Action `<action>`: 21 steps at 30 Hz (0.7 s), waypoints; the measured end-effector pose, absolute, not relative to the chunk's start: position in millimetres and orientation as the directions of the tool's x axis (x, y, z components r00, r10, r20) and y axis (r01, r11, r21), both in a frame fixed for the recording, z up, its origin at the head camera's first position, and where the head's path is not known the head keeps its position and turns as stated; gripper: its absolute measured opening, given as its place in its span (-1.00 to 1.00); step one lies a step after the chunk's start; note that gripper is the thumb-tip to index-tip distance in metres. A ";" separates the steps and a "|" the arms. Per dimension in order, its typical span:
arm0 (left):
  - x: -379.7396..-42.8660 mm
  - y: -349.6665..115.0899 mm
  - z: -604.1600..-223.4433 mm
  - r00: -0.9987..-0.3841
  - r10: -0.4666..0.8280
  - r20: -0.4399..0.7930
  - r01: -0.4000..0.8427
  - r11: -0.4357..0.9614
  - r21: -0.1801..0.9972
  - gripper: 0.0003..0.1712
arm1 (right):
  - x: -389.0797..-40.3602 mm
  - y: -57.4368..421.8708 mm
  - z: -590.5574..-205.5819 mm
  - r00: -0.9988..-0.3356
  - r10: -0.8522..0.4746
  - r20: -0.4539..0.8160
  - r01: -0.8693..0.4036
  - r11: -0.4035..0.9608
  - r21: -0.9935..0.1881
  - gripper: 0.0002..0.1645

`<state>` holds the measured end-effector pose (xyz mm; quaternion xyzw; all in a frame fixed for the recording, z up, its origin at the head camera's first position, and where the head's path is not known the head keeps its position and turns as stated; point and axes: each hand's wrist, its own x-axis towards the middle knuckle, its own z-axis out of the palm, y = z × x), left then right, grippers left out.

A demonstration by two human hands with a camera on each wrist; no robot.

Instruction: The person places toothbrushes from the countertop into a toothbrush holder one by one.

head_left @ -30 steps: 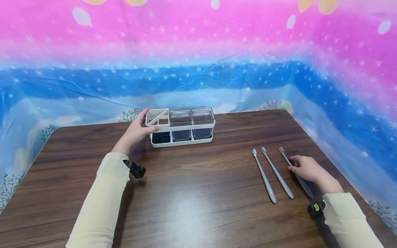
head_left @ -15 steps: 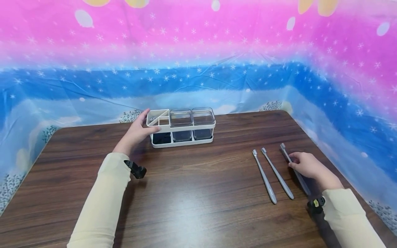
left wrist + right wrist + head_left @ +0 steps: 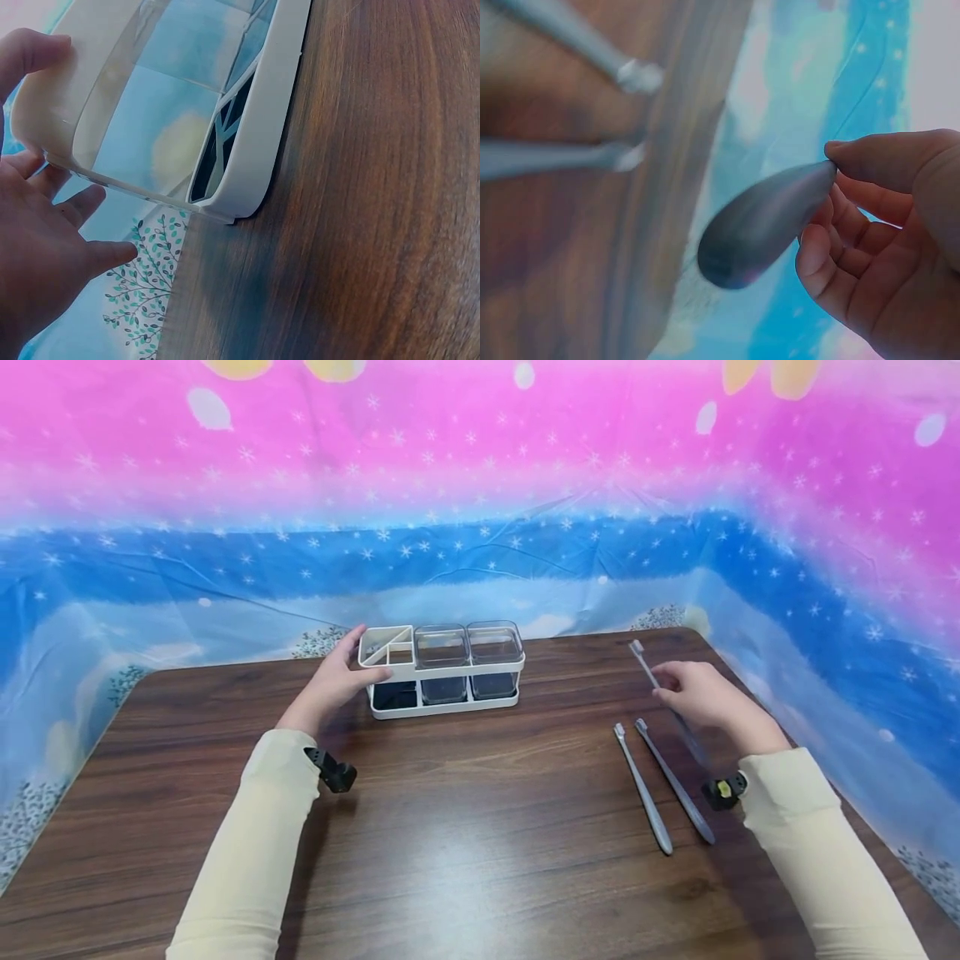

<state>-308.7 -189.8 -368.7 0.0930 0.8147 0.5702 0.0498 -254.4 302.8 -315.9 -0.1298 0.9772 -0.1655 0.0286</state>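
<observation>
My left hand (image 3: pixel 326 689) grips the left end of a white toothbrush holder (image 3: pixel 450 672), thumb on its front and fingers spread round the side. The left wrist view shows that thumb (image 3: pixel 37 54) against the holder's wall (image 3: pixel 251 150). My right hand (image 3: pixel 701 697) pinches a grey toothbrush (image 3: pixel 642 658) between thumb and fingers, raised over the table, bristle head pointing away from me. Its rounded handle end (image 3: pixel 757 229) juts out toward the right wrist camera. Two similar toothbrushes, a left one (image 3: pixel 643 791) and a right one (image 3: pixel 676 782), lie side by side just below that hand.
Two clear cups, one in the middle (image 3: pixel 441 647) and one at the right (image 3: pixel 495 643), sit in the holder beside its divided section. The brown wooden table (image 3: pixel 450 810) ends at the back against a pink and blue snowflake cloth (image 3: pixel 480 485).
My right hand has lifted the third toothbrush off the table and carried it away from me and leftward. The left hand stays on the holder; the other two toothbrushes have not moved.
</observation>
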 end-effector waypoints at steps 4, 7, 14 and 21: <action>-308.1 -189.5 -367.6 -0.977 0.211 0.029 0.103 0.347 0.932 0.09 | -263.6 276.4 -303.5 -0.956 -0.294 -0.002 -0.274 0.896 -0.349 -0.54; -308.1 -190.3 -367.5 -0.977 0.210 0.031 0.102 0.337 0.936 0.09 | -271.1 255.7 -296.7 -0.951 -0.309 -0.002 -0.287 0.883 -0.371 -0.54; -302.7 -190.5 -360.3 -0.976 0.217 0.013 0.089 0.344 0.935 0.08 | -293.7 206.1 -291.1 -0.923 -0.383 0.025 -0.355 0.827 -0.435 -0.54; -308.5 -192.6 -368.6 -0.979 0.204 0.015 0.091 0.368 0.925 0.09 | -304.6 161.2 -284.3 -0.910 -0.414 -0.001 -0.359 0.792 -0.494 -0.52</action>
